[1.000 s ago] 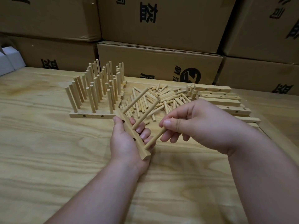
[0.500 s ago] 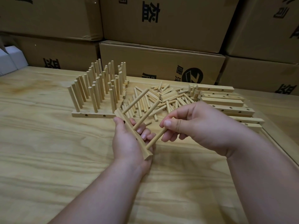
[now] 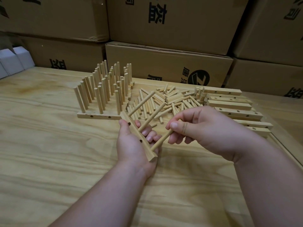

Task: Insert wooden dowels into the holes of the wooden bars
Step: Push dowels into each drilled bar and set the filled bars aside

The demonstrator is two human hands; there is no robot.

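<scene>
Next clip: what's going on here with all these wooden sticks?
A person is fitting dowels into drilled wooden bars. The left hand grips one bar that already carries two dowels. The right hand pinches a third dowel, its lower end at the bar near the bar's near end; whether it is fully seated cannot be told. Finished bars with upright dowels stand behind on the table, beside a loose dowel pile and a stack of empty bars.

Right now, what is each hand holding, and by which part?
The left hand grips the wooden bar around its middle. The right hand pinches a dowel at its upper end, its lower end at the bar.
</scene>
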